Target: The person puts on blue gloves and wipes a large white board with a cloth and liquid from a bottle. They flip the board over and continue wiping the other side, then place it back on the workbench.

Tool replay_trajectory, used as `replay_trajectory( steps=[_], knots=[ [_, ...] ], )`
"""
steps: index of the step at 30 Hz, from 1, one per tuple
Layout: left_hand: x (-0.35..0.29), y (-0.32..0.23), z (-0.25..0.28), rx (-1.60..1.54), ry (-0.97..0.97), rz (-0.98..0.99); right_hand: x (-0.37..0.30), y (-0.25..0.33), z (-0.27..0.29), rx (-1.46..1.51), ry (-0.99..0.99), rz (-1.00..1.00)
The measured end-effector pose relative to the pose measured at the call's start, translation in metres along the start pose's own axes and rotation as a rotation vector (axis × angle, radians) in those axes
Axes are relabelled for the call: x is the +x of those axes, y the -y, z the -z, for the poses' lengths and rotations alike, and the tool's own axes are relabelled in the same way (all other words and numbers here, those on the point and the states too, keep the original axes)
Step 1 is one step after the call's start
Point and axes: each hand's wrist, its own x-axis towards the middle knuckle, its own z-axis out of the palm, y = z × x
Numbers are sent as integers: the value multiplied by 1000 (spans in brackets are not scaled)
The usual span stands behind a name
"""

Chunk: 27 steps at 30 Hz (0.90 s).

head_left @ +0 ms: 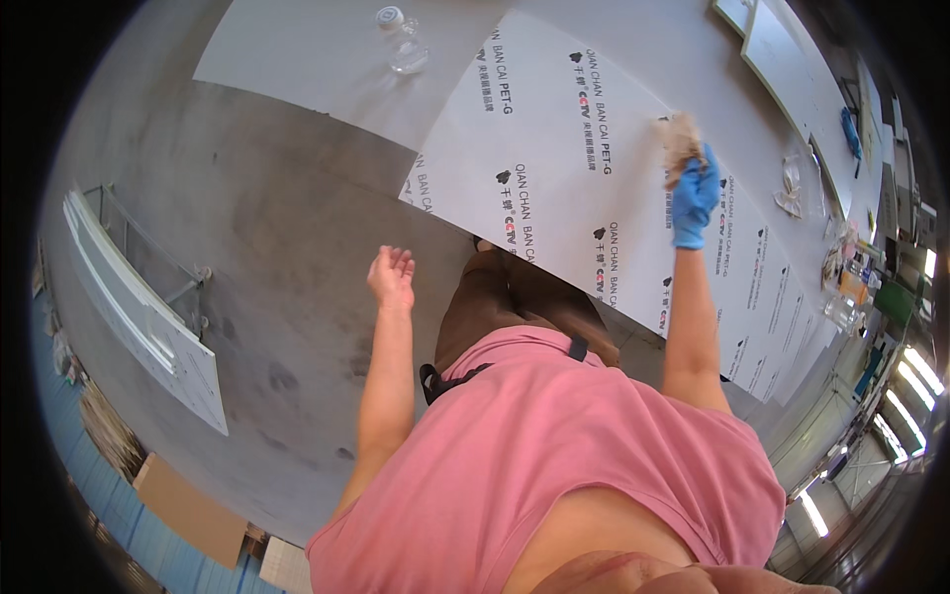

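A large white panel (554, 148), its surface covered with printed film, lies in front of me and stretches to the right. My right hand (696, 201), in a blue glove, is closed around a crumpled beige rag (679, 145) on the panel's far part. My left hand (393, 277) is bare and held out over the floor, left of the panel's near edge. Its fingers are slightly curled and apart, with nothing in them. The rag's underside is hidden.
A clear plastic bottle (407, 49) with a white cap lies on the pale board at the far left. A clear plastic bag (789, 188) and several bottles (851, 287) lie to the right. Another white panel (148, 307) rests on a metal stand (188, 287) at left.
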Motion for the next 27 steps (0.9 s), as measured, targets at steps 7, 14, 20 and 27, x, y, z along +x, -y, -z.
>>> replay_trajectory(
  steps=[7, 14, 20, 27],
  knots=[
    [-31, 15, 20, 110, 36, 86, 88, -35, -86, -850, -3, 689],
    [-26, 21, 36, 72, -55, 112, -19, 20, -299, -429, 625, 987],
    [-6, 41, 77, -55, -188, 82, -225, 63, -283, 61, 1582, 36],
    [-8, 65, 94, 38, -288, 135, -3, 61, -232, 790, 883, -254]
  ],
)
